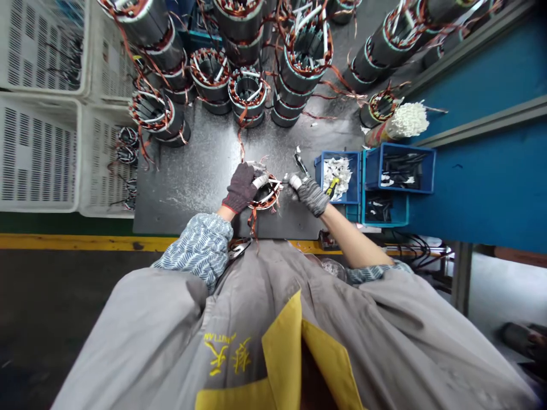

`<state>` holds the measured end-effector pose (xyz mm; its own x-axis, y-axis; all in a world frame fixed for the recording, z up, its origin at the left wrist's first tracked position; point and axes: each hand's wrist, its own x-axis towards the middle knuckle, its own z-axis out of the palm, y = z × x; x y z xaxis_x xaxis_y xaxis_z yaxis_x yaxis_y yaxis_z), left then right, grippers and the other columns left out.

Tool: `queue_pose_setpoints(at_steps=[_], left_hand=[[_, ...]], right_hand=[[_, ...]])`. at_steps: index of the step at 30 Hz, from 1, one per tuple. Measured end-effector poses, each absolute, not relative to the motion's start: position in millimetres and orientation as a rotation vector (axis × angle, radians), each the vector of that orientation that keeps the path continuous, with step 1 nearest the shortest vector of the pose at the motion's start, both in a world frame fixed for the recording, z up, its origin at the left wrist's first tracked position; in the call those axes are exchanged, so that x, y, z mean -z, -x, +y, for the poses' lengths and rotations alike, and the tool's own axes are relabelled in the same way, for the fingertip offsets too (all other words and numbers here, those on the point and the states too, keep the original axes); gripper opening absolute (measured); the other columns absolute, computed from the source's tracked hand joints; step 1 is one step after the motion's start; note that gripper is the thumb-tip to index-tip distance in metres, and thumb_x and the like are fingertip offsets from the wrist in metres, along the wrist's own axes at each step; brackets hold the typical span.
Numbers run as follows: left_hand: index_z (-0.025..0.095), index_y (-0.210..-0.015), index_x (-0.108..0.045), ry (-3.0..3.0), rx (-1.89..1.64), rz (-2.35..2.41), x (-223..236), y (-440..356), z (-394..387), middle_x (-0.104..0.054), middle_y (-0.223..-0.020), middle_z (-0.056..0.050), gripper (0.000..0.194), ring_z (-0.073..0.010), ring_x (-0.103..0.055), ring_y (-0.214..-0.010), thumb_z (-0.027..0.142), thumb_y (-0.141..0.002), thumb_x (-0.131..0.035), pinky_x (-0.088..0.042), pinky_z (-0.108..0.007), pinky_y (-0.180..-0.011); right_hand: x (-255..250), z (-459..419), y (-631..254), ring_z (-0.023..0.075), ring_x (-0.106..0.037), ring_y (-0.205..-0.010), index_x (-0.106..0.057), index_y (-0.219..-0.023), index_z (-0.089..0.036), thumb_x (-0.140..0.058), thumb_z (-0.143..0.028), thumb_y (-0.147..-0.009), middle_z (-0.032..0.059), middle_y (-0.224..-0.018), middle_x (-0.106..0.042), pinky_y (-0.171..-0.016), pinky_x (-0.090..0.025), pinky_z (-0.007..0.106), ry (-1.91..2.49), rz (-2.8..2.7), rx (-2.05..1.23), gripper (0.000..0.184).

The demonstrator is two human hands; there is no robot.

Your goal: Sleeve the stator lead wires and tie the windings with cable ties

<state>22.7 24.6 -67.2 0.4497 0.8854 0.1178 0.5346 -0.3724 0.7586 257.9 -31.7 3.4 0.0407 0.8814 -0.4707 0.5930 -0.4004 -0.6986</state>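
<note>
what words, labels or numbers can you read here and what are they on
"天": this is how one large yellow embroidered character reads, upside down, on the grey cloth garment
The yellow character beside it: too distorted to read surely
"TIAN": likely the end of the small yellow lettering by them; the rest is blurred
No other readable text or numbers show.

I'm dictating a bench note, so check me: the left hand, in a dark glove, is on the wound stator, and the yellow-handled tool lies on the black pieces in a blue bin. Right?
Not quite. The head view shows the yellow-handled tool on white scraps in a blue bin. The dark-gloved left hand is on the wound stator, as you said.
</note>
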Motion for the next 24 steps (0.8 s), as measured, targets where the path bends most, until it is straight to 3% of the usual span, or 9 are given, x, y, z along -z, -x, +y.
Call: queue_pose_setpoints(at_steps=[3, 5, 10, 14, 20, 24], left_hand=[[0.023, -0.122, -0.084, -2.126, -0.595, 1.131, 61, -24, 27, -0.082, -0.146, -0.013, 0.021, -0.0363, -0.071, -0.145, 0.036, -0.106, -0.08, -0.055, -0.055, -0.129], [0.024, -0.118, -0.085, -2.144, -0.541, 1.106, 57, -24, 28, -0.082, -0.147, -0.013, 0.022, -0.038, -0.072, -0.144, 0.04, -0.103, -0.084, -0.056, -0.058, -0.128], [0.025, -0.115, -0.082, -1.977, -0.727, 1.145, 60, -23, 21, -0.084, -0.139, -0.011, 0.014, -0.0322, -0.075, -0.142, 0.035, -0.107, -0.078, -0.058, -0.054, -0.13], [0.025, -0.114, -0.079, -1.86, -0.83, 1.236, 66, -20, 19, -0.083, -0.136, -0.011, 0.015, -0.0292, -0.077, -0.134, 0.038, -0.11, -0.075, -0.062, -0.051, -0.125], [0.025, -0.112, -0.078, -1.986, -0.674, 1.116, 60, -22, 26, -0.081, -0.14, -0.011, 0.012, -0.031, -0.074, -0.141, 0.036, -0.106, -0.077, -0.058, -0.051, -0.13], [0.025, -0.107, -0.077, -2.022, -0.637, 1.104, 54, -20, 31, -0.082, -0.137, -0.012, 0.009, -0.031, -0.074, -0.142, 0.032, -0.104, -0.078, -0.058, -0.05, -0.131]], right_hand=[[4, -21, -257, 0.0252, -0.076, -0.098, -0.063, -0.091, -0.025, -0.057, -0.027, -0.118, 0.0124, -0.101, -0.081, -0.096, -0.06, 0.034, 2.104, -1.686, -1.108, 0.028], [7, -13, -256, 0.0283, -0.076, -0.105, -0.066, -0.096, -0.023, -0.056, -0.027, -0.117, 0.0171, -0.106, -0.082, -0.103, -0.06, 0.039, 2.097, -1.796, -1.11, 0.024], [5, -13, -265, 0.0252, -0.071, -0.088, -0.06, -0.088, -0.026, -0.057, -0.037, -0.118, 0.0114, -0.091, -0.077, -0.092, -0.059, 0.036, 1.986, -1.818, -1.216, 0.032], [-3, -20, -264, 0.0211, -0.066, -0.072, -0.06, -0.089, -0.026, -0.045, -0.04, -0.124, 0.0072, -0.083, -0.073, -0.077, -0.055, 0.032, 1.96, -1.727, -1.345, 0.04], [-13, -5, -249, 0.0311, -0.077, -0.095, -0.077, -0.116, -0.017, -0.066, -0.039, -0.117, 0.0173, -0.099, -0.083, -0.088, -0.055, 0.038, 2.219, -2.171, -1.016, 0.025], [-17, 4, -249, 0.0266, -0.073, -0.088, -0.077, -0.102, -0.017, -0.074, -0.044, -0.115, 0.0099, -0.083, -0.077, -0.084, -0.055, 0.034, 2.078, -1.982, -1.225, 0.029]])
